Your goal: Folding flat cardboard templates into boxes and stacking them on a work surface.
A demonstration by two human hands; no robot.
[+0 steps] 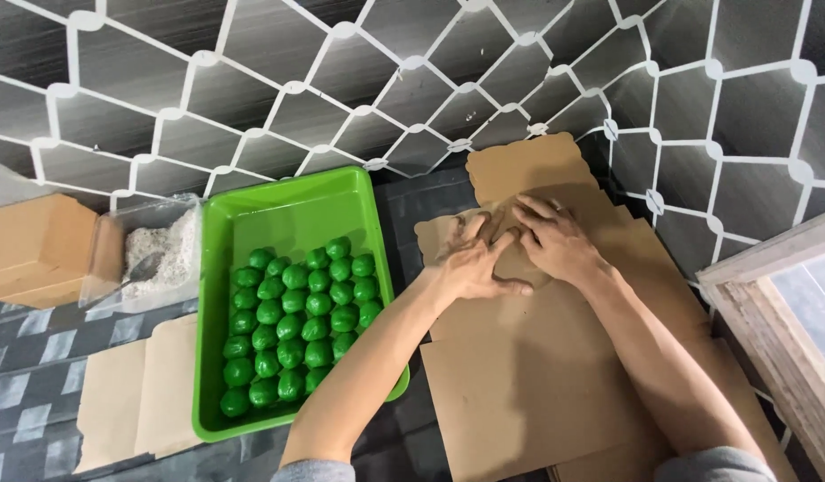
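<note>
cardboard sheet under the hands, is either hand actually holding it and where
Neither hand grips it. The left hand and right hand press flat, fingers spread, on the upper part of the brown cardboard sheet, which lies flat on the surface.

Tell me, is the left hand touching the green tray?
Apart. The head view shows the left hand pressing flat cardboard, with dark floor between it and the green tray.
</note>
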